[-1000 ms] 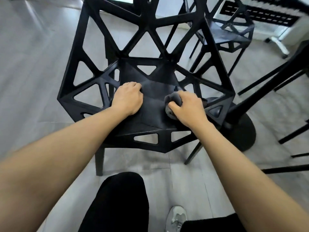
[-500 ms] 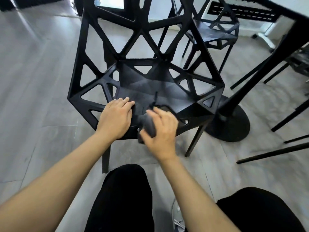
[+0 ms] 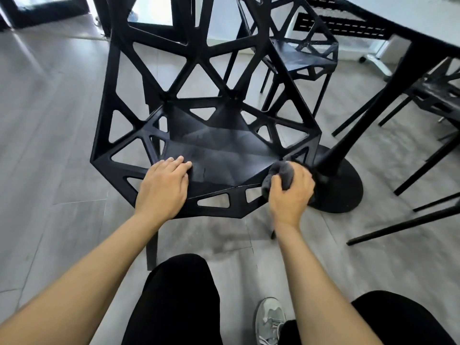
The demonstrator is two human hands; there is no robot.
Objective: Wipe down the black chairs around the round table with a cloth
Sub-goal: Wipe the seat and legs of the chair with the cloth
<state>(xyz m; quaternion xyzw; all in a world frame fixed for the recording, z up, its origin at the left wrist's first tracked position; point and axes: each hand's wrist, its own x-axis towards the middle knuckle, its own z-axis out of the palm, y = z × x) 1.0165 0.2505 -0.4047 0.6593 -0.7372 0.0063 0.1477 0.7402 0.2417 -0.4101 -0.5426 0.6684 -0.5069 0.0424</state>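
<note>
Bracing the nearest black chair (image 3: 211,155) is the left hand (image 3: 163,186), which lies flat on the front left of its seat with fingers (image 3: 174,163) straight and close together, holding nothing. At the front right corner of the same seat, the right hand (image 3: 291,192) has its fingers curled round a bunched grey cloth (image 3: 281,175), which touches the seat edge where the rim meets the openwork side panel. Beyond that chair's back stands a second black chair (image 3: 303,56), and to the chair's right a third chair (image 3: 438,98) is tucked under the round table (image 3: 423,18), whose pedestal base (image 3: 341,185) sits on the floor just beside the corner being wiped. The head view is the only one, and from it the step in hand looks like working the front rim and corner of the seat. To do it well, the cloth should probably be spread a little so more of it meets the plastic, then drawn along the rim and pushed into each triangular cut-out, since dust likely gathers on those inner edges. The left hand should press down firmly so the light chair does not skid toward the pedestal. The backrest struts and legs look yet to be done, and the other two chairs too.
</note>
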